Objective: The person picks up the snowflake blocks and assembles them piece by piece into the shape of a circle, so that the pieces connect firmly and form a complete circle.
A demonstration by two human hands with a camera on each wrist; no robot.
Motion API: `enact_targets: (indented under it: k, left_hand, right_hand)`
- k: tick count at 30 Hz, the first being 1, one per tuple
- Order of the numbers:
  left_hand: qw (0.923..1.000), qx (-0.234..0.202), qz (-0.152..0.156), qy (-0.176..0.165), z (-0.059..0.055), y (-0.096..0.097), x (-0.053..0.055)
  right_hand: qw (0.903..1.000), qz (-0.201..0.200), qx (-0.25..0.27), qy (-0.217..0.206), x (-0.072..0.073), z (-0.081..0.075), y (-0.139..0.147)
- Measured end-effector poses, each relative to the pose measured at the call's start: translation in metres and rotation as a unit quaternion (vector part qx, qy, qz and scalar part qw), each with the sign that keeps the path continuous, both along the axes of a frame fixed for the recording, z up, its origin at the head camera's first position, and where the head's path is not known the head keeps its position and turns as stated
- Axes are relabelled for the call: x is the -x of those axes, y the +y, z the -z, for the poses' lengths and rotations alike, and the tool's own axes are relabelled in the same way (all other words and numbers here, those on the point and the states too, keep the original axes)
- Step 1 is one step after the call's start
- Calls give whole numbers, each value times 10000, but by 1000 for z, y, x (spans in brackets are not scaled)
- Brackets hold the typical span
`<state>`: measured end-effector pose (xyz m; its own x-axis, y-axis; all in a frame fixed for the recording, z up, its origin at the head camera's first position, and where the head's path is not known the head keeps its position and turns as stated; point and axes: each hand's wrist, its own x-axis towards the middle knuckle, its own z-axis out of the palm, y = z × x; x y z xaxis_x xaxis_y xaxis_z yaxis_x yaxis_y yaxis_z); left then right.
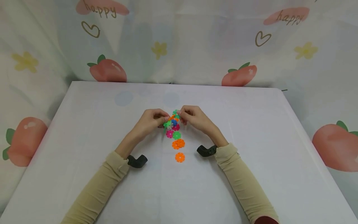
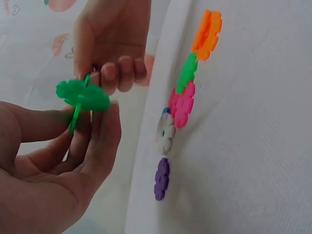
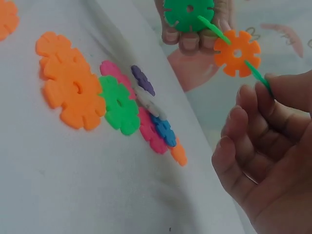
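Near linked discs (image 3: 237, 62) in fingers (image 3: 246, 146): loose discs (image 3: 118, 113), some overlapping, on tabletop (image 1: 98, 121).

The white worktop (image 1: 84, 130) carries orange discs (image 1: 180, 158), pink discs (image 1: 169, 134), a green disc (image 1: 176, 136), blue disc (image 3: 163, 130), grey disc (image 2: 166, 141) and purple disc (image 2: 162, 178).

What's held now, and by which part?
A chain of joined discs: right hand pinches a green end disc by its edge; left hand holds the opposite green end.
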<state>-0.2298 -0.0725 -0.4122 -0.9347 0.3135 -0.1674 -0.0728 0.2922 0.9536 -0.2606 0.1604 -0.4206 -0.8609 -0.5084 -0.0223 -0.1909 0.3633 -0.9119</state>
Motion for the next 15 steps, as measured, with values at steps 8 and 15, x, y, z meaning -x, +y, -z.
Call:
enact_targets:
  k: [8,15]
  left_hand:
    - [9993,-73,37,-367,-1,-4,2]
    - [9990,54,163,-415,0,-7,3]
  right_hand:
    - [9988,190,133,-420,1,5,-2]
    - [9977,-145,281,-607,-4,9,-10]
